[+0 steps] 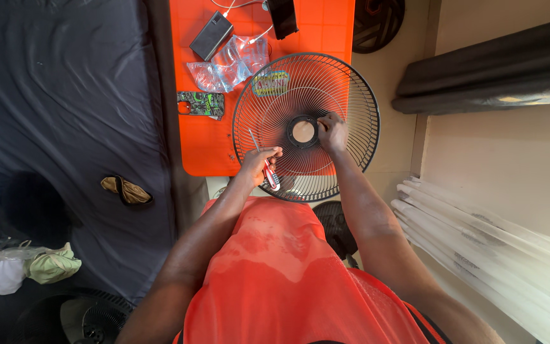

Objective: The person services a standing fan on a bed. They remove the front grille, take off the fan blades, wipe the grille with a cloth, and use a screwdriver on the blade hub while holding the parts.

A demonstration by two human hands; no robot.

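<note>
**Fan Grille Held at the Hub, Screwdriver in the Left Hand**

The round wire fan grille (307, 127) lies partly on the orange table (205, 146), with its right and near portions overhanging the table edge. A black ring hub (303, 131) with a pale centre sits at the middle of the grille.

Right hand (332, 132): positioned just right of the hub, resting on the grille wires. The fingers are curled inward with the tips at the rim of the hub. Whether they pinch a small part there cannot be told.

Left hand (259, 162): located at the near left section of the grille. The fingers are wrapped closed around the red-and-white handle of a screwdriver (263, 162). The thin metal shaft points to the far left, over the grille wires.

Other items on the table, far of the grille: a patterned phone case (201, 103) at the left, a clear plastic bag (227, 64), a black box-shaped device (211, 35) and a dark phone (282, 17) with white cables. A dark sheet (65, 95) covers the area left of the table. White tubes (479, 236) lie at the right.
</note>
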